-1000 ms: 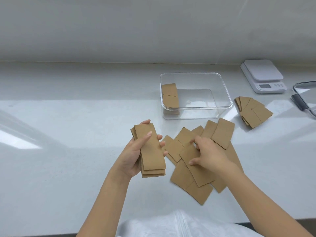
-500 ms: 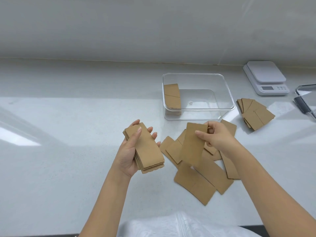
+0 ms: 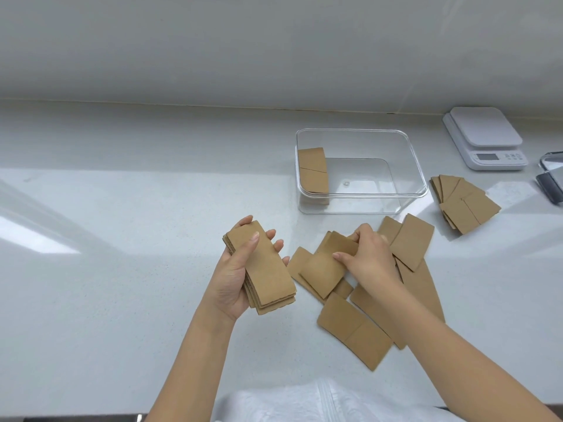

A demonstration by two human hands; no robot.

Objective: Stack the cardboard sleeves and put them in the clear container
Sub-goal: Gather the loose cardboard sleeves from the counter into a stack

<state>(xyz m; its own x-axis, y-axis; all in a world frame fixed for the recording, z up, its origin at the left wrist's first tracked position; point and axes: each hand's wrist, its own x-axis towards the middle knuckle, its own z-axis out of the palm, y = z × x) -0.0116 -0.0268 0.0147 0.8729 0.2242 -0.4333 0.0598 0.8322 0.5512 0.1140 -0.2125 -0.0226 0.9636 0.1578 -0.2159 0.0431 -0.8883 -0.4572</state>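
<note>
While a stack of sleeves [image 3: 264,271] is being clamped by the left hand [image 3: 236,274], a loose sleeve [image 3: 330,269] near the clear container [image 3: 408,202] is being pinched by the right hand [image 3: 370,258].

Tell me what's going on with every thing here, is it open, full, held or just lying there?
Clear plastic container: open, one small stack inside at its left end.
Brown cardboard sleeve stack: held in left hand.
Right hand: gripping a loose brown sleeve.
Scattered brown sleeves: lying flat, overlapping.
Fanned sleeve pile: lying right of container.
White kitchen scale: nothing on it.
</note>
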